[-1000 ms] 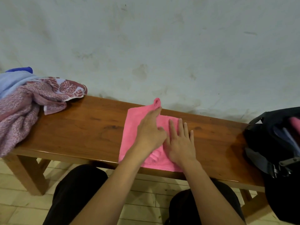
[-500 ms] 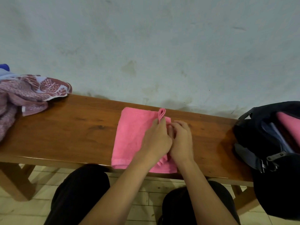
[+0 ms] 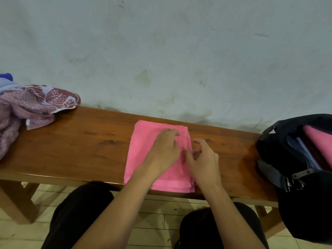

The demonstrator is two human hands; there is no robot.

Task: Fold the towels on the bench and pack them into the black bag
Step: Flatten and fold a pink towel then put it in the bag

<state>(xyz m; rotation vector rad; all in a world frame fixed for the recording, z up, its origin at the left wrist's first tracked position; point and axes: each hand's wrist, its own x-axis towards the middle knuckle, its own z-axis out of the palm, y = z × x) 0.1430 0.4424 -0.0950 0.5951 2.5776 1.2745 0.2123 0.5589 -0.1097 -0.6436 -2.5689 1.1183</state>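
- Two hands were on the job: my left hand (image 3: 162, 151) lay on top of the pink towel (image 3: 143, 153), fingers bent and pressing the cloth down, gripping nothing as far as I could tell.
- My right hand (image 3: 203, 162) sat at the towel's right edge, fingers curled; they looked to be pinching the stacked layers there, though the fingertips were partly hidden behind the hand.
- That pink towel lay flat in the middle of the bench (image 3: 86, 146), folded into a tall rectangle, its near edge right at the bench's front lip.
- To do this fold well, I reckoned the left palm had to pin the layers while the right squared the edges flush, then the crease wanted smoothing flat before any lift, or the stack would slide apart.
- One black bag (image 3: 280, 141) stood open at the right end of the bench, well apart from the towel, with something pink (image 3: 318, 141) already inside.
- One heap of unfolded cloth waited at the left end: one patterned red-and-white towel (image 3: 45, 101) on top, with pale blue fabric (image 3: 7, 85) behind it.
- How many towels that heap held, I could not tell.
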